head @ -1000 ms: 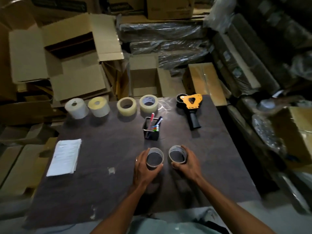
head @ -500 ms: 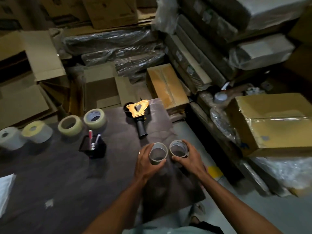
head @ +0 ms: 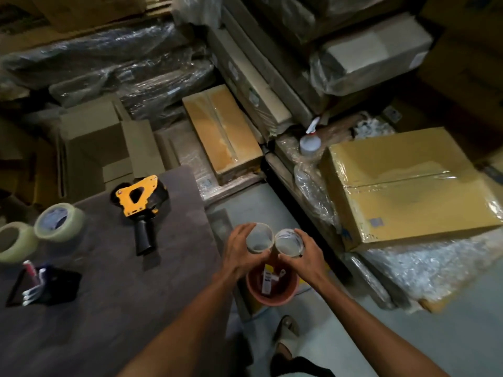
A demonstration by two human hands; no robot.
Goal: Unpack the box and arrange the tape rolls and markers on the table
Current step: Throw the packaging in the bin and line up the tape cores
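Two nearly empty cardboard tape cores, one (head: pixel 259 238) gripped in the left hand (head: pixel 241 251) and the other (head: pixel 289 242) in the right hand (head: pixel 306 258), touch side by side above a round terracotta-coloured bin (head: pixel 272 288) on the floor, beyond the dark brown counter (head: pixel 114 308) edge. On the counter lie a yellow-and-black tape dispenser (head: pixel 138 205), two clear tape rolls (head: pixel 58 221) and a black holder of markers (head: pixel 40 285).

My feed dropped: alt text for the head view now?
Left hand and right hand each hold an empty tape core over an orange bin beside the table. Tape rolls, dispenser, marker holder sit on it.
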